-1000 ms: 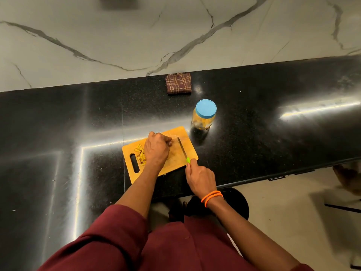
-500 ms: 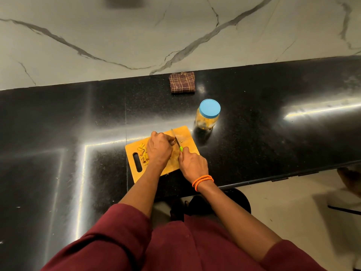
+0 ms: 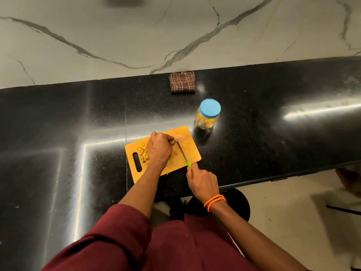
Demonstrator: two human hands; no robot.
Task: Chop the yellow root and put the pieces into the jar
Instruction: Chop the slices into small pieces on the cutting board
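A yellow cutting board [image 3: 190, 148] lies on the black counter. My left hand [image 3: 159, 148] rests on it with the fingers curled down over the yellow root, which is hidden beneath them. A small heap of chopped yellow pieces [image 3: 143, 153] lies just left of that hand, beside the board's handle slot. My right hand [image 3: 203, 183] grips a green-handled knife [image 3: 183, 154]; the blade lies across the board with its tip at my left fingertips. The jar [image 3: 208, 115] stands past the board's far right corner, with a blue lid on and yellow pieces inside.
A folded brown checked cloth [image 3: 182, 81] lies at the back of the black counter [image 3: 273, 137], against the marble wall. The counter's front edge runs just right of my right hand. A dark round stool [image 3: 239, 202] stands below it.
My right hand has drawn back toward the counter's front edge, pulling the knife so that more of the blade shows across the board. My left hand has stayed on the root.
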